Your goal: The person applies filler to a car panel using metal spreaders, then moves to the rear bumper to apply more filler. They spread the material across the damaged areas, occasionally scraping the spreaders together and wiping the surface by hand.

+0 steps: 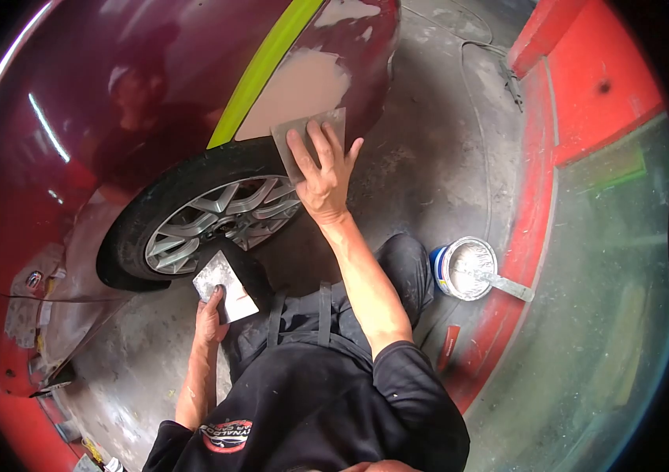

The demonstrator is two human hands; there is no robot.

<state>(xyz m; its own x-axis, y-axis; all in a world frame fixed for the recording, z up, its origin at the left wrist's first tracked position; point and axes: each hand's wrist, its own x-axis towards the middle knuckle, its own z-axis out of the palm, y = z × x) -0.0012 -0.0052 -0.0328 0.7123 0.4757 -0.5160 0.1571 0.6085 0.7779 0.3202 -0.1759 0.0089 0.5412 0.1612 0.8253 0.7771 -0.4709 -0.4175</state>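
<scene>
We grasp the spreader (pixel 301 124) in our right hand (pixel 324 189), 3 fingers over its face, thumb hidden, at the upper right of the wheel (pixel 216 206). Its far edge runs crosswise over the lower end of the patch (pixel 295 86), above the wheel. Our left hand (pixel 209 318), farther from the patch, grips the plate (pixel 230 285) just below the wheel's hub.

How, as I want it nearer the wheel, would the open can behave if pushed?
The can would probably stay stiff, as its wall and round rim look firm. It may feel fairly heavy, given the pale paste visible inside. The scraper sticking out over the rim could shift or slip if the can is jolted.
</scene>
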